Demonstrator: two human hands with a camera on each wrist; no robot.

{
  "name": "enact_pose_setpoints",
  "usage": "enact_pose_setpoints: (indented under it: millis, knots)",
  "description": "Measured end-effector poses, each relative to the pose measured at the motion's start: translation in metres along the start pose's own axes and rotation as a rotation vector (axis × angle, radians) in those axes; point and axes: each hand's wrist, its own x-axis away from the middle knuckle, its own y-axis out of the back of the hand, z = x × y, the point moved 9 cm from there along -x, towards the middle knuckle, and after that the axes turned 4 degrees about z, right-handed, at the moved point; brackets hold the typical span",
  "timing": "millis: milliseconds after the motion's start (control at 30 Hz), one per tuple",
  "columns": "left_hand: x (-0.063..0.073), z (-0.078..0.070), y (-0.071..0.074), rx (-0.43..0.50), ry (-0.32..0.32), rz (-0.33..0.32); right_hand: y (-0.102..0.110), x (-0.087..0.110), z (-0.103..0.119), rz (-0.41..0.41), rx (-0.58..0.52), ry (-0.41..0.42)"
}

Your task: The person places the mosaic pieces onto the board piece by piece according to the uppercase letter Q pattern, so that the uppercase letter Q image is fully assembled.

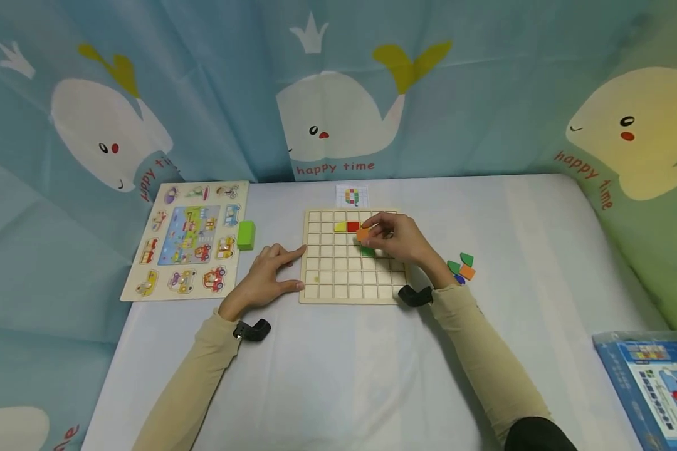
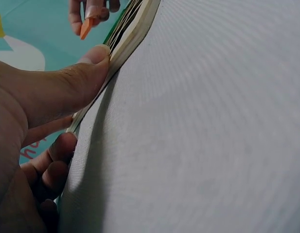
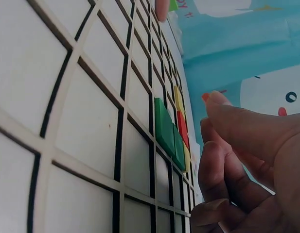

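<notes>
A wooden grid board [image 1: 338, 269] lies on the table. My left hand [image 1: 267, 275] touches its left edge with thumb and index finger stretched out; in the left wrist view the thumb [image 2: 67, 82] presses on the rim. My right hand [image 1: 397, 238] pinches an orange square tile [image 1: 362, 234] between thumb and fingers above the board; only a sliver of this tile [image 3: 205, 97] shows in the right wrist view. In the grid sit a yellow tile [image 1: 340, 227], a red tile [image 1: 353, 227] and a green tile [image 1: 367, 252], which the right hand partly hides. The right wrist view shows two green tiles [image 3: 163, 127].
A small pattern card [image 1: 352, 196] lies behind the board. Loose green, orange and blue pieces [image 1: 467, 272] lie to the right. On the left are a picture puzzle board [image 1: 141, 285] and a green block [image 1: 246, 235]. A blue package [image 1: 643, 388] is at front right.
</notes>
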Motion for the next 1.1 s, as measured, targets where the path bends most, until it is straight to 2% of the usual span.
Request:
enact_pose_setpoints:
  millis: [433,667,833,1100]
  knots:
    - [0.000,0.004,-0.001,-0.001,0.024,-0.005,-0.007,-0.005,0.011,0.009,0.031,0.015]
    - [0.000,0.001,0.000,0.003,0.003,0.001,-0.016,-0.011,0.017,0.006,0.083,0.052]
    - [0.000,0.002,0.000,0.007,0.013,0.009,-0.023,-0.015,0.019,0.002,0.105,0.054]
    - [0.000,0.005,-0.002,0.001,0.020,-0.002,-0.030,-0.023,0.020,-0.018,0.216,0.037]
